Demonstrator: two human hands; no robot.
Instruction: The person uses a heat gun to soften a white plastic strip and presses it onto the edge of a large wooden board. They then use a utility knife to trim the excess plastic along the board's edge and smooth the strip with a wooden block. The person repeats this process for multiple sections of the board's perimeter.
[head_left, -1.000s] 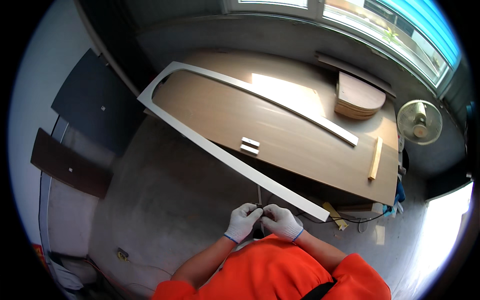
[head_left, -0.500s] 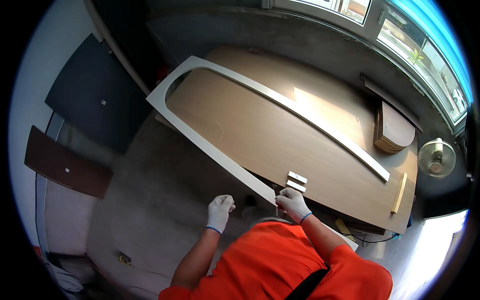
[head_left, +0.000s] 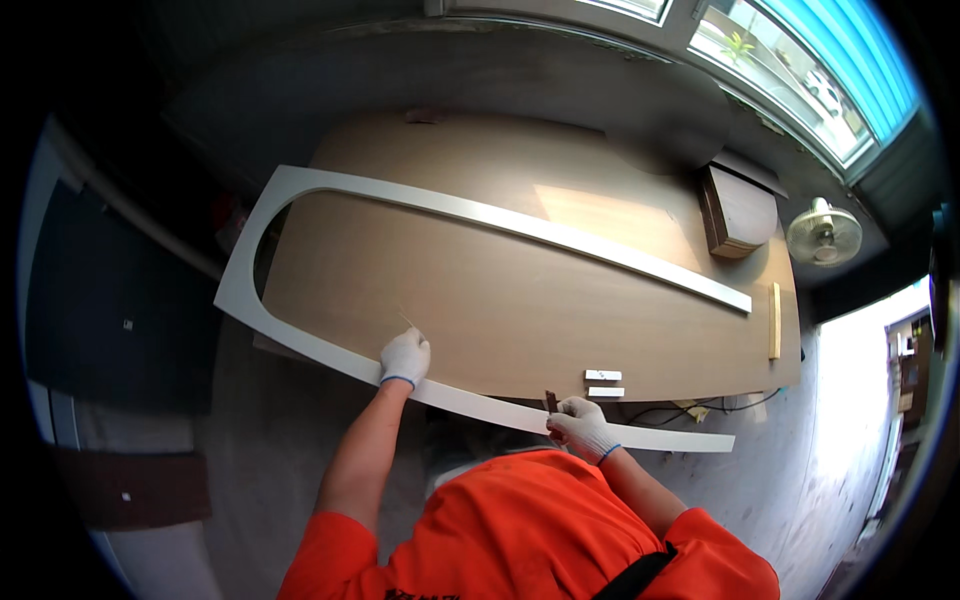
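Note:
A long white U-shaped panel frame (head_left: 480, 208) lies on a brown board-topped table (head_left: 400, 250), its curved end at the left. My left hand (head_left: 405, 357), in a white glove, is over the near leg of the frame. Its fingers are closed, with a thin pale strand (head_left: 404, 318) at their tips. Over the same leg, further right, my gloved right hand (head_left: 583, 428) pinches a small flat dark-brown piece (head_left: 551, 401), which stands up from the fingers at the frame's edge. Its exact kind is unclear.
Two short white blocks (head_left: 604, 384) lie near the table's front edge. A stack of curved-end boards (head_left: 742, 212), a yellowish wood strip (head_left: 775, 320) and a fan (head_left: 824, 236) are at the right. Dark panels (head_left: 110, 290) lean at the left. A cable (head_left: 735, 405) hangs by the table.
My view has turned right. My left hand has moved from the open floor side onto the frame's near leg, by the strand. My right hand now shows a dark-brown piece at the leg.

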